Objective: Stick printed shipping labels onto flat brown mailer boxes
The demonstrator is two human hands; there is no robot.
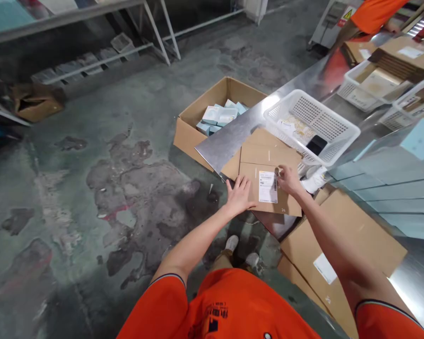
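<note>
A flattened brown cardboard piece (250,188) lies on the end of the metal table (219,146), with a white printed label (267,187) on its face. My left hand (239,194) rests on the cardboard's left part, fingers spread. At the right of the label, my right hand (288,180) has its fingers drawn together at the cardboard; what they hold, if anything, is too small to make out. Just beyond is a white plastic basket (334,129) with papers and a black item (316,145) inside.
An open carton (194,110) with light blue boxes (215,115) stands left of the table. More flat cardboard (353,226) lies at the right, below stacked light blue boxes (392,188). Another person in orange (374,16) is at the upper right. A rack (92,16) stands upper left.
</note>
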